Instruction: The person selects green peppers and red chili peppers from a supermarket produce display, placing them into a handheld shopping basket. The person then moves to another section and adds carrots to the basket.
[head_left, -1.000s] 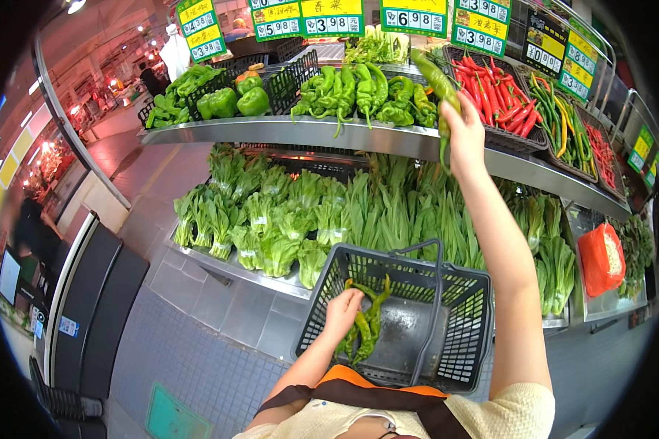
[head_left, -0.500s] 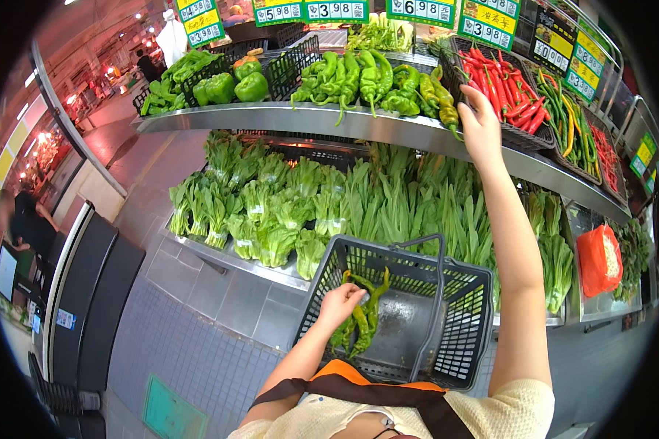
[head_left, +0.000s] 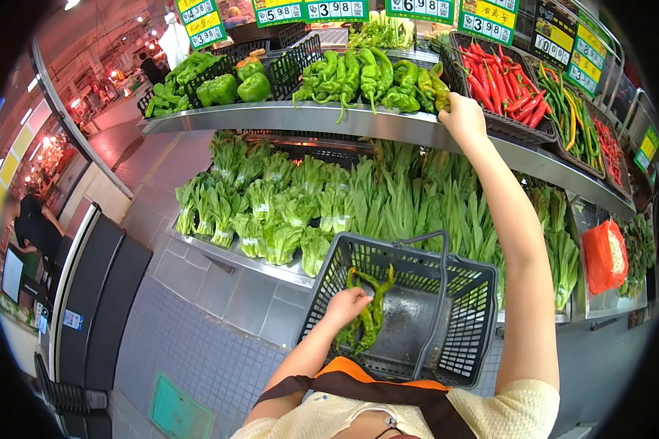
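Observation:
My right hand (head_left: 464,119) reaches up to the steel shelf and closes around the end of a long green chili pepper (head_left: 439,89); its tip is hidden by my fingers. To the left lie more green chili peppers (head_left: 370,73), and red chili peppers (head_left: 501,88) fill a dark basket just to the right. Below, my left hand (head_left: 348,305) is inside a black shopping basket (head_left: 461,314), with thumb and fingers pinched together. Several wrinkled green chili peppers (head_left: 373,311) lie there, partly under that hand. Whether one is between its fingers cannot be made out.
Leafy greens (head_left: 285,197) cover the lower shelf behind the basket. The steel shelf edge (head_left: 285,117) runs across above them. Green bell peppers (head_left: 234,89) sit upper left. A red bag (head_left: 604,256) lies at right. Beyond a dark counter (head_left: 99,307), a person (head_left: 36,227) stands at left.
My right hand has moved slightly down and left, its fingers closing from beside the green chili pepper onto its end. My left hand stays in the shopping basket, barely shifted.

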Motion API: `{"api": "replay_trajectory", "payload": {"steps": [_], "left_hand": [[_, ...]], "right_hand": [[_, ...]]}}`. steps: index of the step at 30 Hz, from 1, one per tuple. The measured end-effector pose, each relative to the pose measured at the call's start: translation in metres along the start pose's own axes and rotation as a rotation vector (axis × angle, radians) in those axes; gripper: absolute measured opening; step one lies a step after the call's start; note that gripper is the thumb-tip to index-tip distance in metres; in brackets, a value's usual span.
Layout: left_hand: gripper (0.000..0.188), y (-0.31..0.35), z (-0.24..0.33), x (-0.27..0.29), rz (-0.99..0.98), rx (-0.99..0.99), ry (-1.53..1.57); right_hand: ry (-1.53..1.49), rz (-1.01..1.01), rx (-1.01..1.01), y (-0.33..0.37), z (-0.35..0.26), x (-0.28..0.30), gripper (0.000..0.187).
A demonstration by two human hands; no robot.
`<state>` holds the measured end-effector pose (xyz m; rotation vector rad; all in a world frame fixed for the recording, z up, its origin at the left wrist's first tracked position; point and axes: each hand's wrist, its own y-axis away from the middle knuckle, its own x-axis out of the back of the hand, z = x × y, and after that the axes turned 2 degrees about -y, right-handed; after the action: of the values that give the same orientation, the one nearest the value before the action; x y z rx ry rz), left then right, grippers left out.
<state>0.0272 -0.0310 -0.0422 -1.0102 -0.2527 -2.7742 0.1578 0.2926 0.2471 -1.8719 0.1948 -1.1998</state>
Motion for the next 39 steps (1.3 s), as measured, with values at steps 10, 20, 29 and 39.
{"api": "replay_trajectory", "payload": {"steps": [10, 20, 29, 39], "left_hand": [[0.035, 0.003, 0.008, 0.004, -0.011, -0.029, -0.021], [0.034, 0.001, 0.004, 0.002, -0.050, -0.022, -0.054], [0.027, 0.000, 0.011, 0.010, 0.068, -0.050, 0.065], [0.050, 0.054, 0.126, 0.110, 0.951, -0.694, -0.240]], "right_hand": [[-1.740, 0.133, -0.727, 0.007, 0.002, -0.010, 0.031], [-1.939, 0.220, -0.611, 0.014, -0.009, -0.004, 0.041], [-2.070, -0.003, -0.523, 0.035, -0.037, 0.027, 0.040], [-1.311, -0.683, -0.105, 0.129, -0.074, 0.106, 0.034]]}}
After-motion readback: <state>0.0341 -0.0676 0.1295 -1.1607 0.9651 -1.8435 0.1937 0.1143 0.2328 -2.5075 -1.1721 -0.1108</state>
